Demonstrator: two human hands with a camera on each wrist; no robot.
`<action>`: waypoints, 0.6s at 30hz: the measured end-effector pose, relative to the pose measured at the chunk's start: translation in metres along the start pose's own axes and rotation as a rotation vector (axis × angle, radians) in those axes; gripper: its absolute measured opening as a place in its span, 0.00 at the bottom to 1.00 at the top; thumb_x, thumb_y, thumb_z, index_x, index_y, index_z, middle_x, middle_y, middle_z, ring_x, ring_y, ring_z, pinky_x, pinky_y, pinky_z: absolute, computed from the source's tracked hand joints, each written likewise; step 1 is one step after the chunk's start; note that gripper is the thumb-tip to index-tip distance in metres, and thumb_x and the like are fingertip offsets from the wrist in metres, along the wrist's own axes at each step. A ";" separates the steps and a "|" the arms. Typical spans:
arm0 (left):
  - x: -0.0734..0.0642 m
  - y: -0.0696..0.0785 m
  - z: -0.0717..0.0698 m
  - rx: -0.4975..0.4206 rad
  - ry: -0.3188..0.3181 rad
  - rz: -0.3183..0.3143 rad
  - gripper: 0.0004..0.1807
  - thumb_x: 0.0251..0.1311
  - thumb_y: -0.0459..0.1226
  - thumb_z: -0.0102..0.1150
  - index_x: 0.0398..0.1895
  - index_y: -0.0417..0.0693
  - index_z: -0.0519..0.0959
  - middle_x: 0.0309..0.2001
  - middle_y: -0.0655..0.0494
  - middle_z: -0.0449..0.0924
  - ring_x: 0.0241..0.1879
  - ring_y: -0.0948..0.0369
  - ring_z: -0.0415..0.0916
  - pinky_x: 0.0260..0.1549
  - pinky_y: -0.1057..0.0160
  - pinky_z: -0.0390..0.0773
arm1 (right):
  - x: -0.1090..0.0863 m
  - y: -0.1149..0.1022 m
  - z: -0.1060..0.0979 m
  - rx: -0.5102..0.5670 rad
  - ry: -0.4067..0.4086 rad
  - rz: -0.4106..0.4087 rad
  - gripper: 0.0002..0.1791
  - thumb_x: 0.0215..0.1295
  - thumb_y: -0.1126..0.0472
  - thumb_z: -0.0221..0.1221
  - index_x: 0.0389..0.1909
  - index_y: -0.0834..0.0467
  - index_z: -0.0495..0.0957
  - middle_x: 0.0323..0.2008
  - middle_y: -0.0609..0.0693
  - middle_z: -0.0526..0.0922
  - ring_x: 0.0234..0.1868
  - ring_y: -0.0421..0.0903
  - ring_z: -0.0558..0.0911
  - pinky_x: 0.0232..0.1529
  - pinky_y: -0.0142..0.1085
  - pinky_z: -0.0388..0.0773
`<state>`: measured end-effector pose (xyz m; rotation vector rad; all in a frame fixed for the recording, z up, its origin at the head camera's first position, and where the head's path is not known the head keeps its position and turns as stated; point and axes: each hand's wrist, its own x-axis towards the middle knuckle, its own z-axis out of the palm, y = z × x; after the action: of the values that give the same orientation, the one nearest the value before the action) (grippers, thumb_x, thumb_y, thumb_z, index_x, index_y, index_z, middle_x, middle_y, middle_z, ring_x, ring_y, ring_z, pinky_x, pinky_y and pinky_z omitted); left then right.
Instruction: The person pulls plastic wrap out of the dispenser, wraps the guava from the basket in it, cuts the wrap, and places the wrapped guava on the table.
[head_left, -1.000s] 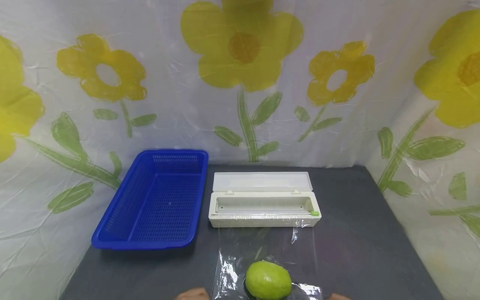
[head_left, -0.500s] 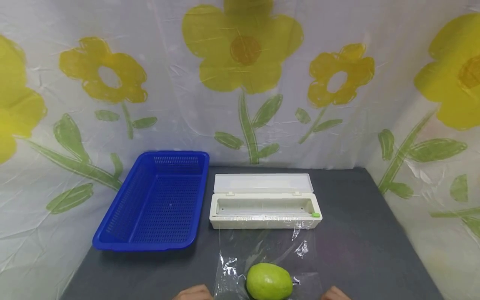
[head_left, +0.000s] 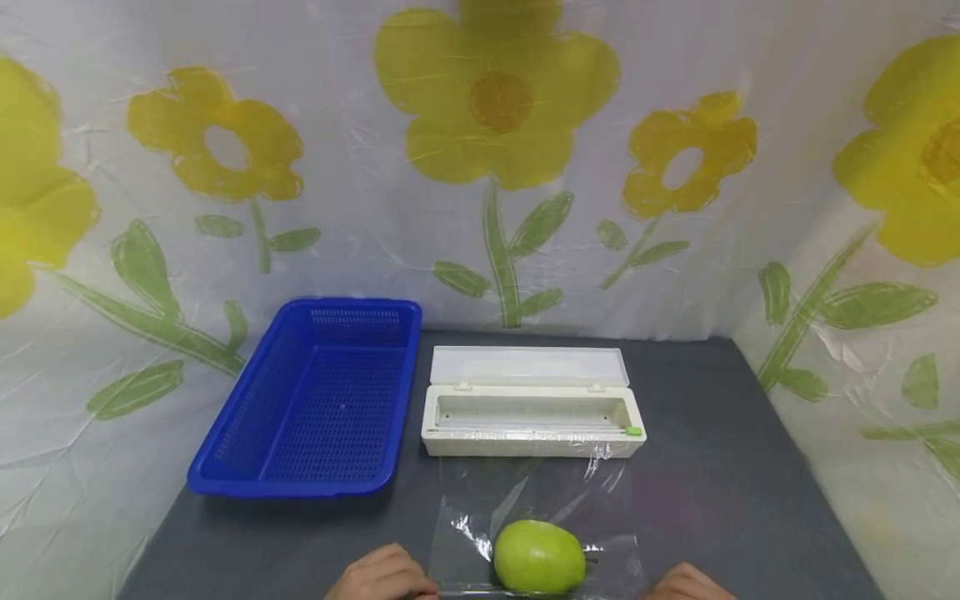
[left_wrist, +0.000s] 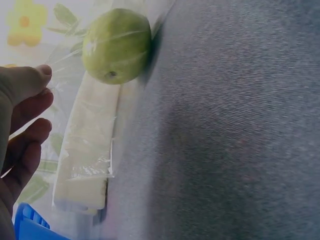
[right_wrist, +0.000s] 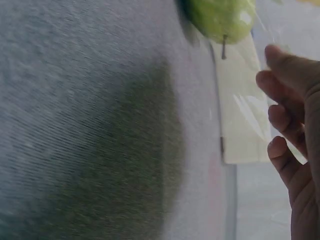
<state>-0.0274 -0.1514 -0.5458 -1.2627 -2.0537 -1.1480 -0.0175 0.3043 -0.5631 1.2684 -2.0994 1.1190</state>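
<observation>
A green pear with a thin stem lies on its side near the front of the table. Clear cling film runs from the white cling film dispenser, and its front edge stretches between both hands. My left hand pinches the film's left corner between thumb and forefinger, to the left of the pear. On the other side, my right hand pinches the right corner. Film crosses over the pear in the left wrist view. The dispenser's lid stands open.
A blue plastic basket stands at the back left of the dark grey table. A green slider sits at the right end of the dispenser's front edge. Behind the table hangs a flowered sheet.
Both hands have come up and forward into view, bringing the film's front edge closer to the pear. The pear, dispenser and basket stay in place.
</observation>
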 end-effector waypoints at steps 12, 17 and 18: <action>0.009 -0.008 -0.003 0.004 0.014 0.123 0.02 0.69 0.35 0.69 0.41 0.49 0.88 0.36 0.64 0.84 0.38 0.71 0.79 0.42 0.79 0.77 | 0.010 -0.001 -0.016 0.130 0.020 -0.006 0.16 0.56 0.75 0.71 0.47 0.68 0.88 0.42 0.51 0.90 0.41 0.40 0.82 0.35 0.26 0.74; 0.015 -0.009 -0.007 -0.052 -0.015 0.120 0.02 0.71 0.35 0.68 0.41 0.49 0.88 0.37 0.63 0.85 0.39 0.69 0.79 0.43 0.79 0.76 | 0.019 -0.001 -0.023 0.281 0.047 -0.015 0.17 0.54 0.82 0.66 0.45 0.66 0.87 0.40 0.57 0.90 0.39 0.48 0.84 0.36 0.31 0.76; 0.017 -0.009 -0.007 -0.064 -0.016 0.136 0.02 0.70 0.35 0.68 0.41 0.48 0.88 0.37 0.62 0.85 0.39 0.68 0.79 0.43 0.78 0.77 | 0.020 -0.001 -0.025 0.277 0.045 0.005 0.19 0.52 0.83 0.67 0.44 0.66 0.87 0.40 0.56 0.90 0.39 0.48 0.85 0.37 0.31 0.77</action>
<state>-0.0439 -0.1513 -0.5333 -1.4233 -1.9238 -1.1522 -0.0268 0.3141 -0.5341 1.3455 -1.9651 1.4666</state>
